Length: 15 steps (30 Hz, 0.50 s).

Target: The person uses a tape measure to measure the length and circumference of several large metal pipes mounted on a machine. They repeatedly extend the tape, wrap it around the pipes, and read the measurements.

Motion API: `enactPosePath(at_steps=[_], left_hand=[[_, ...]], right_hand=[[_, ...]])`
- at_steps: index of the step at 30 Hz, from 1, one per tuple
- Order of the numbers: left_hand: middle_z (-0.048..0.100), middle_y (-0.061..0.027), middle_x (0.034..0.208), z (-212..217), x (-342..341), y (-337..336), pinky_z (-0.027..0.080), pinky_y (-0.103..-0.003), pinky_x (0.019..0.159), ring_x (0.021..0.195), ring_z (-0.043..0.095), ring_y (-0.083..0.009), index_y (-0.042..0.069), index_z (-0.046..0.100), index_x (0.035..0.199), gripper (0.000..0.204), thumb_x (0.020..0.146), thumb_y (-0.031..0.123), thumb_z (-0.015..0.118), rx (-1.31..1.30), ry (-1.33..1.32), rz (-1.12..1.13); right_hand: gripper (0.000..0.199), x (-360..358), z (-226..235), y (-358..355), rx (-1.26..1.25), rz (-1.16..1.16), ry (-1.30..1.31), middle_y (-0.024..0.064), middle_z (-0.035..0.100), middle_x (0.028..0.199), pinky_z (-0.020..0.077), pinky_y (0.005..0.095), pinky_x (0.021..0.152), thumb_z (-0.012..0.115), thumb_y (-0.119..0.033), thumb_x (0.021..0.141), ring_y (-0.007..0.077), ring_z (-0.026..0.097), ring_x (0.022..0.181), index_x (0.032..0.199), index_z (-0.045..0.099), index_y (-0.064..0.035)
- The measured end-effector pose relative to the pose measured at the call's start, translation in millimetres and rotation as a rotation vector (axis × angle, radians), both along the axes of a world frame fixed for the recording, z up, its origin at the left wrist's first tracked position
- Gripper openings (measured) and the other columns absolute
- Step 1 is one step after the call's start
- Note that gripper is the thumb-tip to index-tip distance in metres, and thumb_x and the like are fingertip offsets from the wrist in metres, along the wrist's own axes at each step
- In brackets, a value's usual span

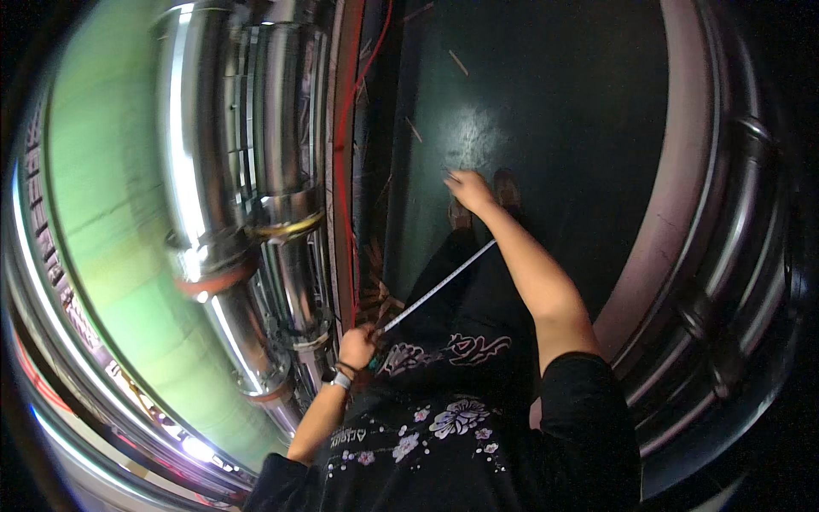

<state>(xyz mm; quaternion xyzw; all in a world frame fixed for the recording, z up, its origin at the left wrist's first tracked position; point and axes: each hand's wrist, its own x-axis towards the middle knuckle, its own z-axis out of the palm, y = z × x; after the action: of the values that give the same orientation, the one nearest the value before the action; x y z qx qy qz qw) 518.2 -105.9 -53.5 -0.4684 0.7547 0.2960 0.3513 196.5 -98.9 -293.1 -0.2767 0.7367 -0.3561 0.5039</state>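
My left hand (358, 348), with a watch and a dark band at its wrist, is closed at the low left, close to my shirt. From it a narrow white measuring tape (439, 285) with fine marks runs taut up to the right. The tape passes out of sight at my right forearm, so its other end is hidden. Farther out, over my shoes, my right hand (469, 189) is closed. A small dark tip shows at its fingers, too small to name. A bit of teal beside my left hand is partly covered.
Shiny metal rollers (286, 111) stand along the left, with a pale green surface (111, 171) beyond. A red cable (345, 128) runs beside them. Thin scraps (459, 62) lie on the dark green floor (563, 111). On the right are a pinkish edge (682, 128) and dark pipes (725, 256).
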Motion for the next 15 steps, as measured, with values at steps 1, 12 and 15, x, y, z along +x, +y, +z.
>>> enactPosePath(at_steps=[1, 12, 15], left_hand=[[0.057, -0.0205, 0.073, -3.0, 2.7, 0.2, 0.043, -0.044, 0.058, 0.071, 0.055, -0.0379, 0.005, 0.061, 0.084, 0.019, 0.077, 0.022, 0.058, 0.022, -0.051, 0.016], [0.049, -0.0202, 0.059, -23.8, 9.7, 62.9, 0.039, -0.036, 0.049, 0.052, 0.05, -0.0316, 0.001, 0.057, 0.074, 0.017, 0.079, 0.017, 0.058, -0.048, 0.082, 0.572], [0.049, -0.0206, 0.06, -21.1, -18.3, 29.6, 0.039, -0.036, 0.049, 0.053, 0.051, -0.0338, 0.001, 0.057, 0.075, 0.015, 0.079, 0.016, 0.058, -0.077, -0.032, 0.502]], right_hand=[[0.027, 7.4, -23.7, -23.6, -0.094, 0.011, 0.089, 0.0196, 0.058, 0.085, 0.0445, 0.042, 0.069, 0.055, -0.027, 0.079, 0.0364, 0.056, 0.079, 0.09, 0.059, -0.0035], [0.023, 116.8, -38.2, -248.4, -0.102, 0.079, -0.175, 0.0219, 0.059, 0.087, 0.0446, 0.041, 0.071, 0.055, -0.02, 0.075, 0.0343, 0.057, 0.083, 0.085, 0.059, -0.0003], [0.026, 88.4, -64.4, -326.3, -0.279, 0.146, -0.137, 0.0222, 0.059, 0.089, 0.0445, 0.0402, 0.072, 0.055, -0.021, 0.074, 0.0364, 0.056, 0.085, 0.09, 0.059, -0.0001]])
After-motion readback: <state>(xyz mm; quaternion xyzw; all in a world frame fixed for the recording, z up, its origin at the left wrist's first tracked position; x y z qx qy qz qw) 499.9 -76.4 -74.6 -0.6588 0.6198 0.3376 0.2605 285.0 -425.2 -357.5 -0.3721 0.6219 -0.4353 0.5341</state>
